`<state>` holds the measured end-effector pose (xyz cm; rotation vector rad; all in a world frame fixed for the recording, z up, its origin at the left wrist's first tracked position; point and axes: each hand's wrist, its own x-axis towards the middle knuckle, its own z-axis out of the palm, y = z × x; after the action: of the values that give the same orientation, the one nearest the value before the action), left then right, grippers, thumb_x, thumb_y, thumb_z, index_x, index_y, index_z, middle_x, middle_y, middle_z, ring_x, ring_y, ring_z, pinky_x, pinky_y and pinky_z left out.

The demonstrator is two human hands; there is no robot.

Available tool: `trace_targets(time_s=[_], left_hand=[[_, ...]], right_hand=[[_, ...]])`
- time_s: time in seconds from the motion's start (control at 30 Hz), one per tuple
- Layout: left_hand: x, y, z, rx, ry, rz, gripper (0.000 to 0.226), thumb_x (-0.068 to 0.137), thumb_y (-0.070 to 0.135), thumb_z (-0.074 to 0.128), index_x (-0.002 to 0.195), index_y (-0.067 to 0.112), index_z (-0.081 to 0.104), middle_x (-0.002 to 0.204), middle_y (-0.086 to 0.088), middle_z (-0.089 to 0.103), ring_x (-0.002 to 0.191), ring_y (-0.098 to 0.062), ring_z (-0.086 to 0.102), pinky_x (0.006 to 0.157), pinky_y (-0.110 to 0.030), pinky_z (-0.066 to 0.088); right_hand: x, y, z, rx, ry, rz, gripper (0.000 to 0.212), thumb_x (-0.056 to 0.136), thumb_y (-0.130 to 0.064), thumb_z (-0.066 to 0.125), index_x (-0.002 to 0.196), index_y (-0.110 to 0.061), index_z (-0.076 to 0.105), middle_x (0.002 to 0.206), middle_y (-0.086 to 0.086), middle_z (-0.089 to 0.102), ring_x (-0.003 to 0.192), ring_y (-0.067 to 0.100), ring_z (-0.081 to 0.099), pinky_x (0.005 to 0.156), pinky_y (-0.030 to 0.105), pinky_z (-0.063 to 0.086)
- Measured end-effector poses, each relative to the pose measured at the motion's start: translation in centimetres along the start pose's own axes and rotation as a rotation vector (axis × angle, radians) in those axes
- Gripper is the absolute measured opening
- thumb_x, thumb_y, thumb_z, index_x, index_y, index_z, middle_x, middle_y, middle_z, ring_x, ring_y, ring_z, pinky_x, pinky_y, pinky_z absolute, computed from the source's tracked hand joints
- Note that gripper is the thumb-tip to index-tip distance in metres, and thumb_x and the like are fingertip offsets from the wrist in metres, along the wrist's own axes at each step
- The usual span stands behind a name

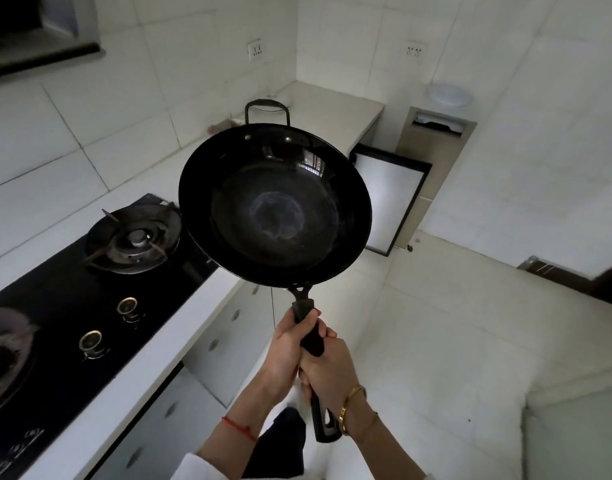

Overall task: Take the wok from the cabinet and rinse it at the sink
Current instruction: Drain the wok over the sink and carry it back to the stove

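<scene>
A black wok (275, 206) hangs in the air in front of me, its hollow facing the camera and a loop handle at its far rim. Its long black handle runs down toward me. My left hand (290, 344) grips the handle close to the bowl. My right hand (327, 365) grips it just below, with the handle's end sticking out past my wrist. The wok is above the counter's edge and the floor. No sink is in view.
A black gas hob (90, 296) with a burner (135, 239) and two knobs lies in the white counter (152, 362) at left. A cabinet door (389, 202) stands open at the far corner. White floor tiles spread to the right.
</scene>
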<state>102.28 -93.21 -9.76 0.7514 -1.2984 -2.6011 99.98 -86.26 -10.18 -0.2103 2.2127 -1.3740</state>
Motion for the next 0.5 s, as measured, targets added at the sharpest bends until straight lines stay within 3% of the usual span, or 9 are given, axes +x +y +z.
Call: trace_targets(time_s=[0.2,0.33,0.5], left_hand=[[8.0,1.2,2.2,0.007,-0.013,-0.022,0.017,0.097,0.012,0.05,0.111,0.002,0.05,0.071,-0.012,0.054,0.078,-0.026,0.063,0.092,-0.041,0.049],[14.0,2.7,3.8,0.009,-0.015,-0.022,0.016,0.097,0.012,0.049,0.109,0.002,0.05,0.07,-0.011,0.054,0.077,-0.025,0.063,0.084,-0.035,0.051],[22.0,5.5,6.0,-0.01,0.006,-0.009,0.015,0.097,0.011,0.048,0.108,0.002,0.051,0.07,-0.01,0.054,0.077,-0.024,0.064,0.086,-0.037,0.051]], right_hand=[[7.4,-1.3,-2.6,0.013,0.024,0.043,0.028,0.09,-0.02,0.055,0.063,-0.012,0.052,0.031,-0.005,0.047,0.025,0.01,0.047,0.028,0.022,0.037],[13.0,-3.4,-4.8,0.032,-0.019,0.049,0.024,0.09,-0.014,0.056,0.067,-0.01,0.053,0.03,-0.005,0.046,0.024,0.009,0.044,0.029,0.017,0.035],[20.7,-6.7,-7.3,0.043,-0.08,0.035,0.023,0.091,-0.009,0.054,0.069,-0.008,0.053,0.032,-0.006,0.046,0.025,0.009,0.044,0.03,0.019,0.037]])
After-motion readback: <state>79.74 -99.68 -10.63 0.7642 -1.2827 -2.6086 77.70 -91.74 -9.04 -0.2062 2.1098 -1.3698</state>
